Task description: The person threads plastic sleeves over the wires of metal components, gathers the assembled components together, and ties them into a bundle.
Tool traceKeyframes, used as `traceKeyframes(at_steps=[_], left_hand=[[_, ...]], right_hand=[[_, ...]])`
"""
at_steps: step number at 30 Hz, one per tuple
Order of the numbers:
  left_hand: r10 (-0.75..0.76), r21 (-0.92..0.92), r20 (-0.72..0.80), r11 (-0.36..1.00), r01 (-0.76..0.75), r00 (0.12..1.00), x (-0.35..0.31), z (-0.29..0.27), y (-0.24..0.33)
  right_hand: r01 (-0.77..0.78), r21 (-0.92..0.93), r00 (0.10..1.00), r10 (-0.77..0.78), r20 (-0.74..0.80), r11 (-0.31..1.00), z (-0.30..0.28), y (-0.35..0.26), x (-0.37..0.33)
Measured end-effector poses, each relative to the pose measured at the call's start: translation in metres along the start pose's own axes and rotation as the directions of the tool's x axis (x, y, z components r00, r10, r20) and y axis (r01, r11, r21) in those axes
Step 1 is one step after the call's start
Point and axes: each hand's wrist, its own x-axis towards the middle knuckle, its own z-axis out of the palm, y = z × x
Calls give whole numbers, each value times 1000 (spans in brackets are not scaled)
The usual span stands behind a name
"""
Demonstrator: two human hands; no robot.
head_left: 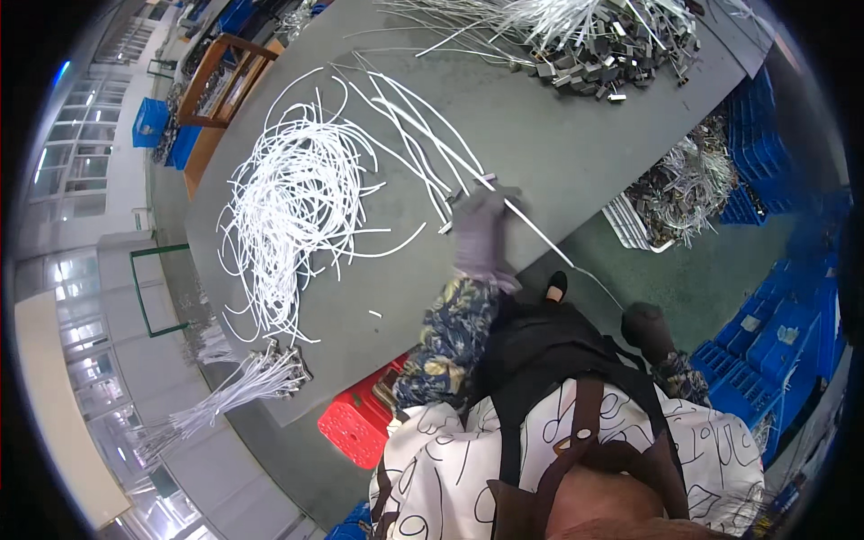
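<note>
- Left hand in a grey-purple fabric glove (483, 229), over the table; fingers blurred, so whether open or closed cannot be told.
- Right hand in a dark glove (648, 331), off the table's edge; fingers curled closed on the end of a thin grey metal wire (598, 283).
- Long, slim white cord (537, 232), one: passes at the left fingertips and slants toward the right hand, the thin wire extending from its near end.
- Slim white cords with small metal ends (409, 144), several: loosely laid, ahead and left of the left fingers.
- Small silver metal block (487, 177): just beside the left fingertips.
- Tangled heap of white flexible cords (297, 189): left of the left fingers.
- Pile of silver rectangular metal blocks (603, 67): well ahead and right of the left fingers, white cords across it.
- Flat grey tabletop (558, 135): beneath the left fingers.
- White slatted plastic basket (627, 225), filled with metal parts: beyond the right fingers.
- Red plastic stool (346, 427): behind and left of the left fingers.
</note>
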Motion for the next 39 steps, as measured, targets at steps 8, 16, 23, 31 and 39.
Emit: traceKeyframes(at_steps=[8, 16, 23, 31, 39], left_hand=[[265, 724, 183, 615, -312, 947, 28, -16, -43], [173, 822, -339, 533, 202, 925, 10, -200, -31], [328, 947, -219, 300, 119, 919, -18, -161, -47], [-54, 70, -437, 993, 94, 898, -48, -189, -23], [214, 265, 226, 925, -271, 950, 17, 15, -38]], right_hand=[[-97, 580, 971, 204, -123, 809, -20, -115, 215], [-182, 423, 889, 332, -314, 887, -59, -91, 274], [-169, -104, 870, 99, -484, 980, -91, -39, 363], [-135, 738, 798, 513, -314, 662, -32, 7, 267], [-95, 716, 903, 363, -231, 692, -70, -73, 172]])
